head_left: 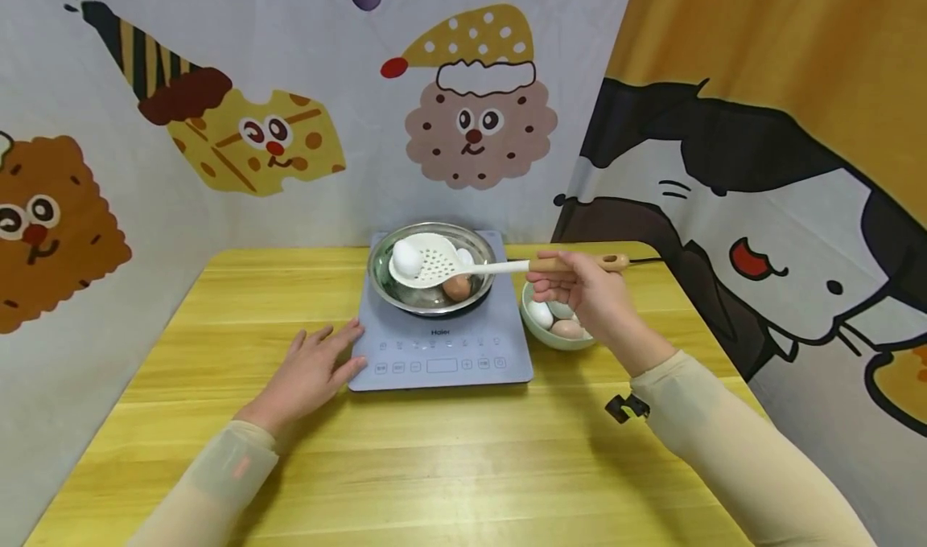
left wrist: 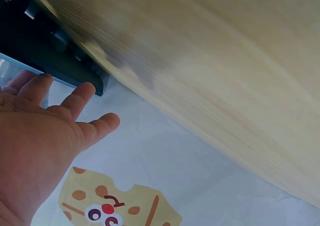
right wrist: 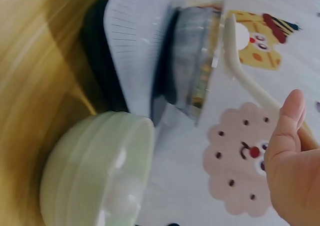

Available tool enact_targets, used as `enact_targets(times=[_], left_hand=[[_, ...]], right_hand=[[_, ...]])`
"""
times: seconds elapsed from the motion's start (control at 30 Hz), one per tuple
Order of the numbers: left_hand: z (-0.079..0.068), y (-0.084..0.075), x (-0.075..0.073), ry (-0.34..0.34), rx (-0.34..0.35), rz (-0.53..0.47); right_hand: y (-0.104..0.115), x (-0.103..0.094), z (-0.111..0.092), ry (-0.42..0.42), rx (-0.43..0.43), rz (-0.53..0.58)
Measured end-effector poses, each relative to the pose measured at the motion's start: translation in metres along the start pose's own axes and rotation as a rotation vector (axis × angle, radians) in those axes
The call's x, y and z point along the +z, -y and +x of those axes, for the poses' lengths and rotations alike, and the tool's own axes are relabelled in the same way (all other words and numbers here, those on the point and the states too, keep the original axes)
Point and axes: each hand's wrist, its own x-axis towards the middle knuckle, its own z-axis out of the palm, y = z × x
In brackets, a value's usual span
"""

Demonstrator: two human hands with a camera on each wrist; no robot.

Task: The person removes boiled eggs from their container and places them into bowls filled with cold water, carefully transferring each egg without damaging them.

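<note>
My right hand (head_left: 590, 294) grips the wooden handle of a white slotted spoon (head_left: 439, 267), also seen side-on in the right wrist view. A white egg (head_left: 408, 258) rests in the spoon's bowl, held over a round metal pan (head_left: 387, 291). Inside the pan lie a brown egg (head_left: 457, 288) and a white egg (head_left: 465, 257), partly hidden by the spoon. The pan stands on a pale induction cooker (head_left: 441, 350). With fingers spread, my left hand (head_left: 307, 374) touches the cooker's left edge.
A light green bowl (head_left: 554, 339) with several white and brown eggs stands right of the cooker, partly behind my right hand. Everything stands on a yellow wooden table (head_left: 434, 466). Behind its back edge hangs a printed curtain (head_left: 290, 217). A black cord (head_left: 644, 261) lies at the back right.
</note>
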Motion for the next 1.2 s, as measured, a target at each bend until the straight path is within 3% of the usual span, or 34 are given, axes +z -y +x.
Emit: enact_targets(times=[0.2, 0.5, 0.63, 0.8, 1.0, 1.2], left_hand=[[0.001, 0.0, 0.0, -0.001, 0.006, -0.003], [0.001, 0.001, -0.004, 0.012, 0.004, -0.015], [-0.001, 0.003, -0.004, 0.007, -0.002, -0.019], [-0.001, 0.004, -0.003, 0.007, -0.009, -0.022], [0.0, 0.002, -0.002, 0.009, -0.005, -0.031], [0.0, 0.0, 0.0, 0.018, -0.006, -0.035]], right_hand=[[0.021, -0.027, -0.033, -0.02, -0.125, -0.026], [0.035, -0.086, -0.105, -0.226, -0.22, -0.073], [0.036, -0.1, -0.125, -0.373, -0.25, -0.158], [0.037, -0.105, -0.14, -0.518, -0.261, -0.313], [0.037, -0.099, -0.148, -0.557, -0.257, -0.358], [0.037, -0.085, -0.152, -0.584, -0.226, -0.579]])
